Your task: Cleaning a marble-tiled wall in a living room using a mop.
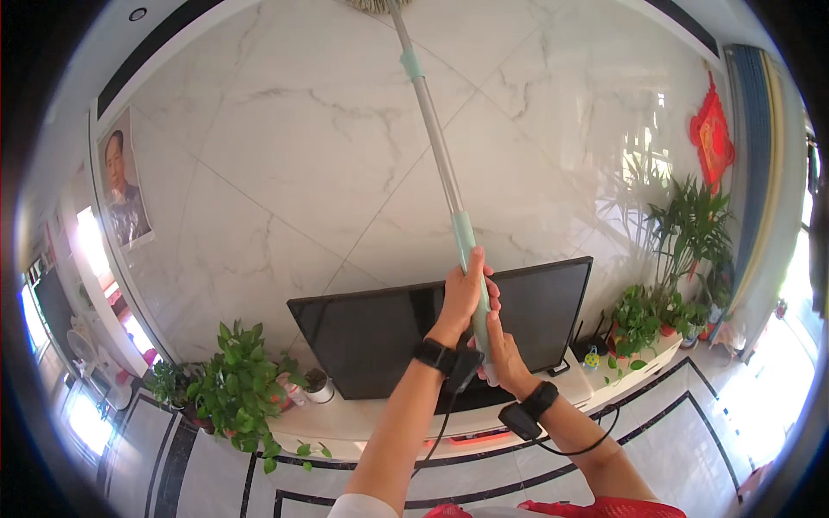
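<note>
A long mop (439,147) with a silver telescopic pole and pale green grips runs up from my hands toward the top of the view. Its stringy grey-beige mop head (371,5) is partly cut off at the upper edge, in front of the marble-look wall (285,173); whether it touches the wall I cannot tell. My left hand (464,298) is wrapped round the green grip. Lower on the same grip, near the pole's end, my right hand (509,358) is closed too. Each wrist carries a black strapped device with a cable.
Behind my hands a black television (371,341) stands on a low white cabinet (345,423). Leafy potted plants (233,380) flank it on the left, with more plants (639,319) and a black router (591,332) on the right. A red hanging ornament (713,134) and curtains (753,173) are at far right.
</note>
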The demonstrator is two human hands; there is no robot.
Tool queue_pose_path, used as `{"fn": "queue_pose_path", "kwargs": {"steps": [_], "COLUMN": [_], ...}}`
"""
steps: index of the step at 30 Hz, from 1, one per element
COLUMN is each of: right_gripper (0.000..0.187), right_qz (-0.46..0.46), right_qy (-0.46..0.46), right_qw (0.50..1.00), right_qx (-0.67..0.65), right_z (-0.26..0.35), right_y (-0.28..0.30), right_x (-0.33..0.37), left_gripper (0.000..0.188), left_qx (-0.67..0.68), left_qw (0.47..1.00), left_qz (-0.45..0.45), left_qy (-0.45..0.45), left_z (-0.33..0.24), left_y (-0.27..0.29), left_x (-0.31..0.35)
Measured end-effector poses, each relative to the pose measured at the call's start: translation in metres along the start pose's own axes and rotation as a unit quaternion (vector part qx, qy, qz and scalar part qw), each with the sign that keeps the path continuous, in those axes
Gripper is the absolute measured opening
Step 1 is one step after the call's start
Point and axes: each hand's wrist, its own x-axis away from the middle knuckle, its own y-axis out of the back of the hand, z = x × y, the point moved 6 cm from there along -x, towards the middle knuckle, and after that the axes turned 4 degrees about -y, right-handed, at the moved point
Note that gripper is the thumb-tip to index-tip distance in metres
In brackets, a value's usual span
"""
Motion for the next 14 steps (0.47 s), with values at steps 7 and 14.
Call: {"fn": "queue_pose_path", "kwargs": {"steps": [7, 14], "right_gripper": [0.085, 0.073], "right_qz": [-0.012, 0.043], "right_qy": [-0.009, 0.1], "right_qw": [0.999, 0.993], "right_qx": [-0.031, -0.033], "right_z": [-0.057, -0.143], "right_y": [-0.016, -0.023], "right_x": [-0.014, 0.032], "left_gripper": [0.051, 0.047], "left_qx": [-0.039, -0.11], "left_qw": [0.999, 0.992], "left_qz": [-0.026, -0.055], "left_qy": [-0.014, -0.004], "left_z": [0.032, 0.138], "left_y": [0.025, 0.054], "left_x": [0.019, 0.101]}}
